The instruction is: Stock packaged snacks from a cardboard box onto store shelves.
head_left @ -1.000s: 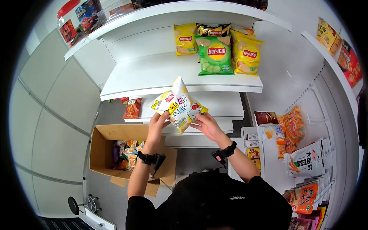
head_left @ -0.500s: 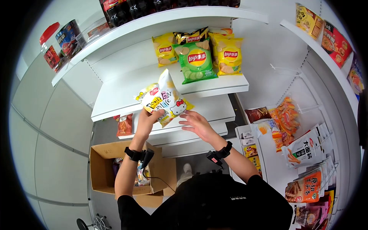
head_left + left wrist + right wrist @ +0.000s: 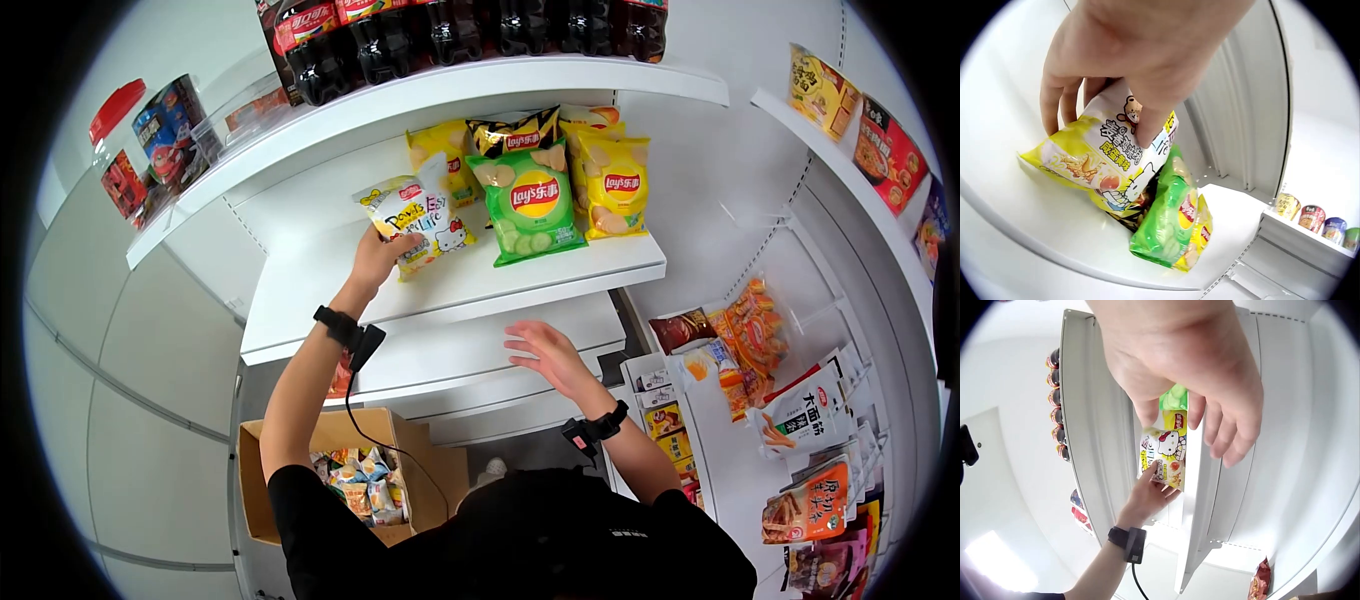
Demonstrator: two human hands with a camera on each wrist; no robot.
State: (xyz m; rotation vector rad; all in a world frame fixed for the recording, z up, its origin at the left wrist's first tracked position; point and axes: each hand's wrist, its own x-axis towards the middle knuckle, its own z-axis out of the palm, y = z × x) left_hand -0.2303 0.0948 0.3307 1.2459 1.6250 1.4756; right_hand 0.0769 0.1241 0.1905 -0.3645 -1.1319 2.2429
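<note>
Left hand [image 3: 378, 260]: gripping a white snack bag [image 3: 425, 212], thumb on its printed face, other fingers behind. The bag is tilted and lies left of the green chip bag [image 3: 530, 205], taken as landmark; whether its lower edge bears on the shelf [image 3: 320, 275] cannot be determined.

Right hand [image 3: 545, 355]: fingers extended and apart, nothing held; located in front of the green chip bag and lower, clear of it.

The green chip bag stands on the shelf. Directly behind it is a black-and-yellow bag [image 3: 515, 130]; behind and left, a yellow bag [image 3: 450, 155], partly covered by the white snack bag; just to the right, a front yellow bag [image 3: 615, 190]. Dark bottles [image 3: 455, 30] stand above the green chip bag. A cardboard box [image 3: 255, 500] containing small packets [image 3: 365, 490] sits below it, to the left.
</note>
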